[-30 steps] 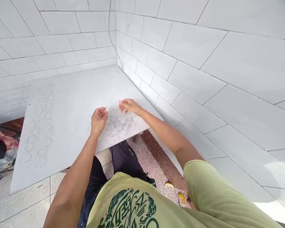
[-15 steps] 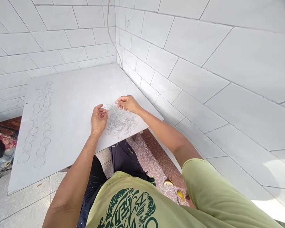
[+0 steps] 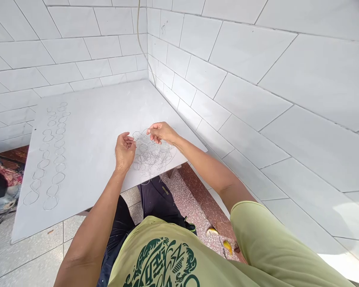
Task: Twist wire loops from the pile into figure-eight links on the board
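Note:
A tangled heap of thin wire rings (image 3: 152,156) lies near the front right edge of a white board (image 3: 92,131). My left hand (image 3: 125,150) is curled at the heap's left side, its fingertips pinching wire. Just right of it, my right hand (image 3: 162,132) pinches wire strands at the top of the heap and lifts them slightly. Two rows of single wire rings (image 3: 50,153) are laid out flat along the board's left side.
White tiled walls (image 3: 242,87) close in behind and to the right of the board. A thin cable (image 3: 141,44) hangs in the corner. Below are my dark trousers (image 3: 155,199), a speckled floor, and patterned cloth (image 3: 2,179) at the far left.
Both hands have stayed at the wire heap with small finger movements. The right hand has drawn strands up a little from the top of the tangle.

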The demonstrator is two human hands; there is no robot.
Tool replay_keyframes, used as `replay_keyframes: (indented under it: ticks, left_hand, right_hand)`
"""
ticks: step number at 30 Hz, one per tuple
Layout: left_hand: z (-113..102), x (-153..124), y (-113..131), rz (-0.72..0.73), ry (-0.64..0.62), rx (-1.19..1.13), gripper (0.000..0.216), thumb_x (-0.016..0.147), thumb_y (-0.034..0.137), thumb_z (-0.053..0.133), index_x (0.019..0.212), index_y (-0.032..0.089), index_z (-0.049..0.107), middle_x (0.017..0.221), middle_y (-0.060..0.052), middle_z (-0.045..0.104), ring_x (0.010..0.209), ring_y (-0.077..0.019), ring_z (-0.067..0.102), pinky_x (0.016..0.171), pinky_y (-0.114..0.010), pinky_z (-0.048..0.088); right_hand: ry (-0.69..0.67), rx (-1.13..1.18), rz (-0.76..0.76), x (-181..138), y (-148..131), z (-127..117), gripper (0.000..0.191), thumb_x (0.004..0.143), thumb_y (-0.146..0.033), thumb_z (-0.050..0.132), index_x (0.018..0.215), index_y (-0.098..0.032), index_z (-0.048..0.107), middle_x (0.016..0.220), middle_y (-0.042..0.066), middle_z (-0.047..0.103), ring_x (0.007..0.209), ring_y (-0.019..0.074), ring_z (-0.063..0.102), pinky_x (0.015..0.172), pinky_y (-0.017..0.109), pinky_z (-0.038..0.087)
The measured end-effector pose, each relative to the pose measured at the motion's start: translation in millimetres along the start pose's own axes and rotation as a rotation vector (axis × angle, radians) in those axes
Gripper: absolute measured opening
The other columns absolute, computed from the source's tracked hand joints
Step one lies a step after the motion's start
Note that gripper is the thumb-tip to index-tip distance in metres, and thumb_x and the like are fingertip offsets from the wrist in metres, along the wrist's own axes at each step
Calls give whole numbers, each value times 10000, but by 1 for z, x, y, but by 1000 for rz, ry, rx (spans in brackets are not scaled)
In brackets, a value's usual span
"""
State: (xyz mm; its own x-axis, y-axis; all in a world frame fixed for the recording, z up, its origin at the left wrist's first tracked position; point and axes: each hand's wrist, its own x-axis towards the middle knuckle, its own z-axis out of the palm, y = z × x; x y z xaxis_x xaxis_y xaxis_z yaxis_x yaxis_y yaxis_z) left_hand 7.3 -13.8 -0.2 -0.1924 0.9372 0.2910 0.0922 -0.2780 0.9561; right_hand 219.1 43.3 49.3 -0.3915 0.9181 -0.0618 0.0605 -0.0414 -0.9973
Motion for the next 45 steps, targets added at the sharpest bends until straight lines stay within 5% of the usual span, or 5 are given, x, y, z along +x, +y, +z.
replay_keyframes:
  ticks: [17, 30, 34, 38, 45]
  left_hand:
    - [-17, 13, 10, -399, 105, -172, 210, 846, 231, 715, 1015, 148, 622, 1018, -132, 727, 705, -155, 702, 660, -328, 567]
    - [-36, 18, 16, -256, 138, 170, 208, 832, 332, 781, 982, 208, 855, 697, -36, 660, 560, -149, 559, 482, -270, 385]
    - [-42, 21, 24, -197, 95, 136, 182, 845, 320, 748, 929, 184, 836, 864, -73, 756, 603, -145, 638, 502, -265, 467]
    - [-41, 21, 27, -214, 144, 76, 186, 832, 326, 747, 887, 157, 801, 930, -102, 770, 649, -164, 687, 511, -281, 528]
    - [-27, 14, 33, -313, 183, -7, 120, 754, 246, 758, 799, 136, 769, 902, -133, 784, 696, -193, 701, 529, -295, 519]
  right_hand:
    - [-57, -124, -203, 33, 36, 18, 289, 902, -403, 806, 919, -115, 810, 874, 86, 802, 577, 120, 702, 419, 194, 487]
    - [-149, -480, -249, 37, 14, 15, 231, 994, -348, 686, 919, -164, 804, 879, 43, 759, 696, 120, 656, 562, 220, 433]
    - [12, -384, -179, 33, 7, 28, 198, 1037, -375, 651, 1122, -200, 691, 899, 22, 766, 645, 120, 631, 528, 228, 409]
    - [285, -644, -376, 17, 7, 47, 294, 1060, -459, 626, 925, -198, 639, 853, 27, 704, 686, 144, 583, 651, 288, 428]
    - [353, -1191, -508, 5, 20, 86, 477, 982, -554, 695, 915, -94, 801, 1257, 242, 705, 1217, 373, 587, 1088, 501, 429]
